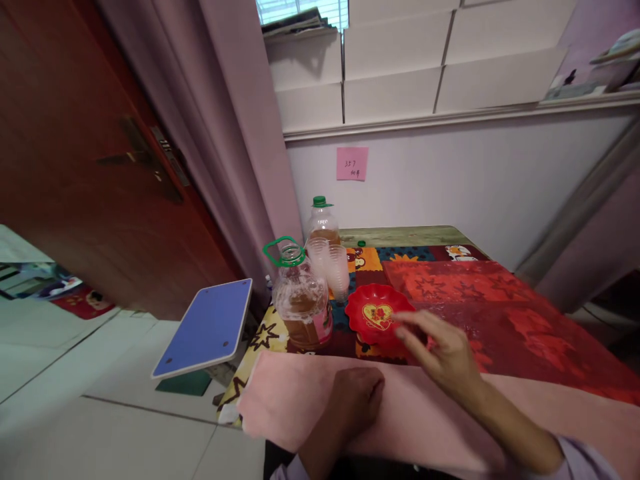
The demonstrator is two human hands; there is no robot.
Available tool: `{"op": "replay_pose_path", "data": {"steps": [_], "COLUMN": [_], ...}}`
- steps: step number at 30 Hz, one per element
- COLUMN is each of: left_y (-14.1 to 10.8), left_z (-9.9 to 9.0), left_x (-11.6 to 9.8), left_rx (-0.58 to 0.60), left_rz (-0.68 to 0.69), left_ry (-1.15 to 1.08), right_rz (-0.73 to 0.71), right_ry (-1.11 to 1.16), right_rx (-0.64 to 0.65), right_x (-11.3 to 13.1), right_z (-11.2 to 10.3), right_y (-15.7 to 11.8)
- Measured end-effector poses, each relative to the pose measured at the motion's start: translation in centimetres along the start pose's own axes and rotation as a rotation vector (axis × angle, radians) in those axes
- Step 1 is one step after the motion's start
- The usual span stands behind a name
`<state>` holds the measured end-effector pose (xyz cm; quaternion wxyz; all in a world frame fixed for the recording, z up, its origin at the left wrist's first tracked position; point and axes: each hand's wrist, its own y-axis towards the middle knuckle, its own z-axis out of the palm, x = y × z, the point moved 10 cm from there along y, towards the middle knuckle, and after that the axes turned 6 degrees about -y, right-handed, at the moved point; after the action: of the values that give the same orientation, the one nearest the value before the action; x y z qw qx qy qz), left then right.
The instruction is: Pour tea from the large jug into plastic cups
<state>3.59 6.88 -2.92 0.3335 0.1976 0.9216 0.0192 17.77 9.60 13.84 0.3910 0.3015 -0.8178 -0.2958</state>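
Note:
My left hand (356,401) rests in a closed fist on the pink cloth (290,393) along the near edge of the table; nothing shows in it. Over the right side of a red scalloped plate (356,308), my right hand (445,350) has its thumb and forefinger apart and holds nothing I can see. Whether its fingertips touch the plate I cannot tell. The plate has a yellow heart print. To its left stands an uncapped jug (304,303) of brown, frothy liquid with a green handle ring. Stacked clear plastic cups (338,272) stand just behind.
A second jug (323,223), with its green cap on, stands at the back near the wall. A loose green cap (361,244) lies beyond the cups. Red patterned covering (500,320) spreads over the table's right side. A blue-topped stool (207,323) stands left of the table.

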Motion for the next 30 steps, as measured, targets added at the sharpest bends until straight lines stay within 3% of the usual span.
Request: {"op": "replay_pose_path", "data": {"steps": [4, 6, 9, 13, 16, 21, 30], "left_y": [0.1, 0.1, 0.1, 0.0, 0.0, 0.0, 0.0], "left_z": [0.0, 0.0, 0.1, 0.1, 0.0, 0.0, -0.1], "left_x": [-0.1, 0.0, 0.2, 0.2, 0.1, 0.1, 0.1], "left_rx": [0.035, 0.045, 0.05, 0.047, 0.044, 0.045, 0.057], "left_rz": [-0.027, -0.037, -0.043, -0.04, -0.033, -0.028, -0.042], "left_ry": [0.015, 0.023, 0.024, 0.013, 0.004, -0.008, -0.016], "right_rz": [-0.143, -0.197, -0.195, -0.117, -0.091, -0.131, -0.086], "right_ry": [0.015, -0.031, -0.172, -0.39, -0.483, -0.492, -0.464], "right_rx": [-0.02, 0.044, 0.245, 0.546, 0.648, 0.688, 0.585], "right_x": [1.8, 2.1, 1.1, -1.2, -2.1, -2.5, -4.2], "right_z": [-0.1, 2.0, 6.9, 12.9, 14.9, 15.9, 15.9], "right_y": [8.7, 12.1, 15.1, 15.7, 15.6, 16.2, 17.8]}}
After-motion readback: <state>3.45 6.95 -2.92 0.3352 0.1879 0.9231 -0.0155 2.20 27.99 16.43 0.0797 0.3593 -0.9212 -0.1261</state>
